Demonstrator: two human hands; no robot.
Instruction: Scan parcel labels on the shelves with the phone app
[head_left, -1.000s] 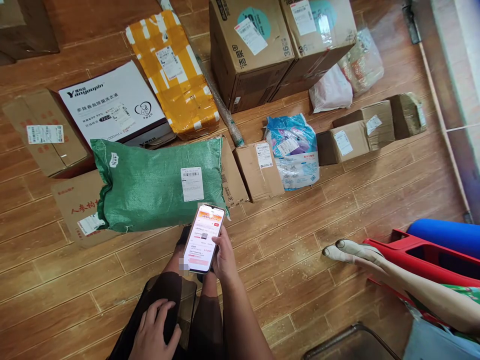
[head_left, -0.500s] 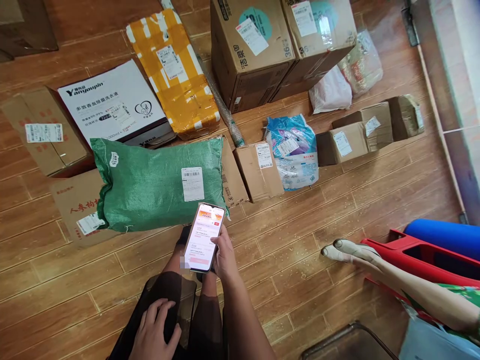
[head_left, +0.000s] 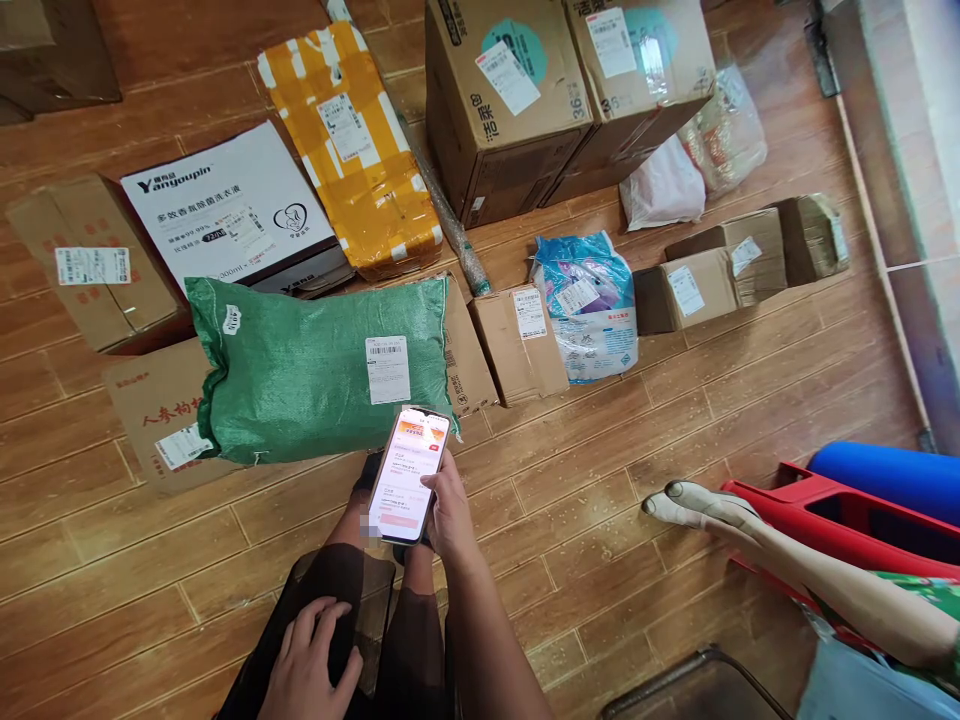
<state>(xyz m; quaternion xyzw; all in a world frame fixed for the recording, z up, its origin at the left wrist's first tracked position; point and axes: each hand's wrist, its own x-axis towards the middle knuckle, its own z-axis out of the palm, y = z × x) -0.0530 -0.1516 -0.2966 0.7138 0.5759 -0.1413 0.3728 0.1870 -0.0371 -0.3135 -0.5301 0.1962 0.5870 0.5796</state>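
Wooden plank floor (head_left: 675, 420), scattered cardboard boxes (head_left: 517, 340), green woven sack (head_left: 315, 370), red stool (head_left: 847, 510)

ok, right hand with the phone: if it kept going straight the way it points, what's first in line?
Likely the green woven sack. The right hand holds the phone angled up and forward, and the phone's top edge sits just short of the sack's near edge. Depth is unclear from this one view.

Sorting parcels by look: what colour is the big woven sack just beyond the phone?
Green, with a white label; the head view shows the sack clearly.
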